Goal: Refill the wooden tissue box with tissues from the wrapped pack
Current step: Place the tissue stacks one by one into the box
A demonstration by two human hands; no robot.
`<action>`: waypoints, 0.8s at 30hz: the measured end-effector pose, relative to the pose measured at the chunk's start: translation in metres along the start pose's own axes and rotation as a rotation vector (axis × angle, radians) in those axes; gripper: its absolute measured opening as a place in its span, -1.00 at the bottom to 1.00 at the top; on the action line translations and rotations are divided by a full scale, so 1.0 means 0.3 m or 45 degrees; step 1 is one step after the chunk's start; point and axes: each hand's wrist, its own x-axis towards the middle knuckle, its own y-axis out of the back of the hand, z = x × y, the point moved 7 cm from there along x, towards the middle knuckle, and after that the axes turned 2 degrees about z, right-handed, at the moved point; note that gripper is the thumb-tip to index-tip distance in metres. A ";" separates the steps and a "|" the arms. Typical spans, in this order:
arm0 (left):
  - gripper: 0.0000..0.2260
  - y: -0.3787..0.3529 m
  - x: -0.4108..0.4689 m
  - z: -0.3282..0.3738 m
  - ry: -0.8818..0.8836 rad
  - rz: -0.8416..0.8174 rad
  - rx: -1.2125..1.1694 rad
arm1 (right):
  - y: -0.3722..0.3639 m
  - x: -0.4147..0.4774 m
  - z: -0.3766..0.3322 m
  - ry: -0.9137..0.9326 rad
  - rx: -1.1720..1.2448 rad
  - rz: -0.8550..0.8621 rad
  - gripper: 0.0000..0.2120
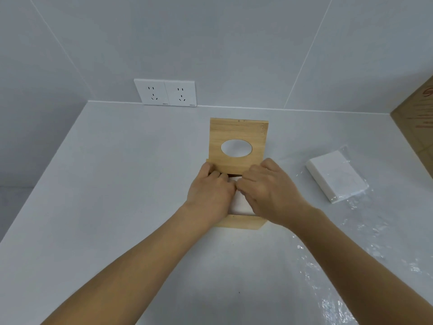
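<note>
The wooden tissue box [241, 222] lies on the white counter, its sliding lid [236, 134] with an oval hole pushed partly away from me, leaving the near half uncovered. White tissues [240, 204] show inside the box between my hands. My left hand [210, 191] rests on the box's left side with its fingertips at the lid's near edge. My right hand [267, 186] lies over the tissues, its fingers curled at the lid's edge too. To the right, a stack of white tissues [336, 177] sits on its torn clear wrapper.
Crumpled clear plastic film [351, 266] spreads along the counter's right side. A cardboard box [419, 127] stands at the far right edge. Two white wall sockets [166, 92] sit on the back wall just above the counter [117, 184].
</note>
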 end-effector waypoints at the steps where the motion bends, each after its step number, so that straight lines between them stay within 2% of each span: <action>1: -0.83 0.007 0.001 0.002 -0.019 -0.026 0.019 | -0.026 -0.007 0.002 0.056 -0.005 -0.115 -0.81; 4: -0.79 -0.060 -0.002 0.003 -0.003 -0.292 0.098 | -0.112 -0.047 0.010 0.088 -0.080 -0.495 -0.72; 8: -0.77 -0.054 0.007 0.006 0.017 -0.378 0.238 | -0.120 -0.024 0.018 0.030 -0.219 -0.618 -0.56; 10: -0.78 -0.056 0.011 0.015 0.022 -0.458 0.266 | -0.130 -0.006 -0.001 0.084 -0.249 -0.736 -0.76; 11: -0.78 -0.057 0.016 0.020 0.015 -0.489 0.281 | -0.143 -0.007 -0.005 0.115 -0.215 -0.747 -0.91; 16: -0.74 -0.064 0.022 0.019 -0.004 -0.499 0.302 | -0.172 -0.012 0.016 0.051 -0.265 -0.947 -0.79; 20: -0.60 -0.088 0.012 -0.005 0.088 -0.610 0.175 | -0.182 -0.009 0.009 0.052 -0.302 -0.984 -0.78; 24: -0.57 -0.112 0.014 -0.017 0.074 -0.689 0.104 | -0.176 -0.010 0.010 0.036 -0.299 -0.976 -0.76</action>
